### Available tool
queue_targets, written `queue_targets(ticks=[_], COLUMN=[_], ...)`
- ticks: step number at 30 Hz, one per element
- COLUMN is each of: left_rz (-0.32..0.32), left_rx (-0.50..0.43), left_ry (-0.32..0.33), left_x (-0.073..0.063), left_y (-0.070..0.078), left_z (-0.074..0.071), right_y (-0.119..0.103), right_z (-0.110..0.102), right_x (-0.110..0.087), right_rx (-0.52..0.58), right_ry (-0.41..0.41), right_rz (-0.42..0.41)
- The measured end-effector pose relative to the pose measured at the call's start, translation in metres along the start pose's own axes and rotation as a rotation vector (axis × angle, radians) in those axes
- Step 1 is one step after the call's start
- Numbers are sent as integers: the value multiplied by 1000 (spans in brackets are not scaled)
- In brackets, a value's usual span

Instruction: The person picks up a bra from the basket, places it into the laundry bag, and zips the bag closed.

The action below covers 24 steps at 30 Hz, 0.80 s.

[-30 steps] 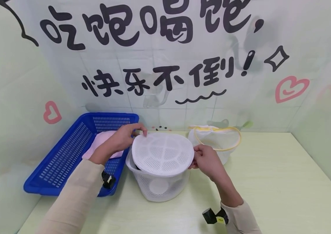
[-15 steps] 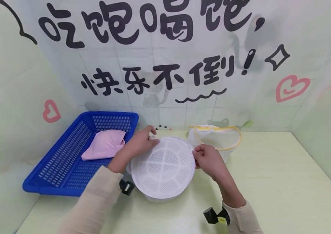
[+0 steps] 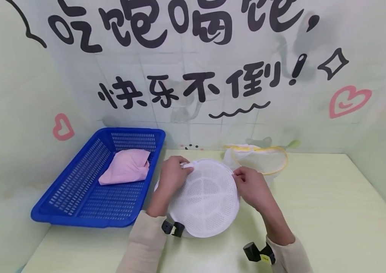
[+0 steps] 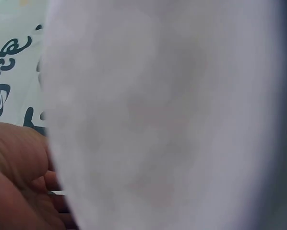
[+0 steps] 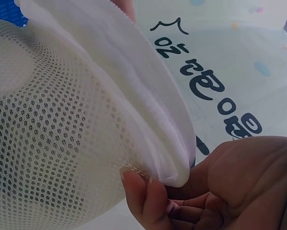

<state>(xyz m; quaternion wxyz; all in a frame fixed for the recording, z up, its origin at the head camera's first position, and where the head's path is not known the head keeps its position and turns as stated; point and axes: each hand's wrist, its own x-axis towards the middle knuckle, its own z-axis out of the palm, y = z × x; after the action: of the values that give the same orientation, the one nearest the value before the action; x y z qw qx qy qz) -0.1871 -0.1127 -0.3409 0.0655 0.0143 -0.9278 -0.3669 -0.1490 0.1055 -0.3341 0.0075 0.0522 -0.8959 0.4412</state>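
A white mesh laundry bag (image 3: 204,201) stands on the table, its round mesh lid tilted toward me. My left hand (image 3: 173,176) is at the lid's upper left edge, thumb and fingers pinching the zipper rim. On the other side my right hand (image 3: 252,188) pinches the rim between thumb and fingertips. The right wrist view shows the bag's honeycomb mesh side (image 5: 62,129) and the zipper edge, with the right thumb and fingers (image 5: 155,201) closed on its end. In the left wrist view the blurred white lid (image 4: 158,115) covers most of the picture, beside part of the left hand (image 4: 18,177).
To the left stands a blue plastic basket (image 3: 44,217) with a folded pink cloth (image 3: 126,167) inside. Behind the right hand sits another white mesh bag with yellow trim (image 3: 259,157), close to the printed back wall (image 3: 206,136). The pale table (image 3: 329,212) extends to the right.
My left hand has moved right along the lid's edge from its left side to the top. The lid has swung down toward me over the bag's front. The right hand keeps its grip.
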Motion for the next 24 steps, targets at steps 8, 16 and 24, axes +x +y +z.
queue_targets(ticks=[8, 16, 24], left_rz=[61, 143, 98], left_rx=[-110, -158, -206], left_ry=[20, 64, 74], left_x=[-3, -5, -1], left_y=[-11, -18, -17], left_z=[11, 23, 23], right_y=[2, 0, -17], right_z=[-2, -9, -28], right_x=[1, -4, 1], right_rx=[-65, -67, -152], right_ry=[12, -19, 50], right_rz=[-30, -39, -130])
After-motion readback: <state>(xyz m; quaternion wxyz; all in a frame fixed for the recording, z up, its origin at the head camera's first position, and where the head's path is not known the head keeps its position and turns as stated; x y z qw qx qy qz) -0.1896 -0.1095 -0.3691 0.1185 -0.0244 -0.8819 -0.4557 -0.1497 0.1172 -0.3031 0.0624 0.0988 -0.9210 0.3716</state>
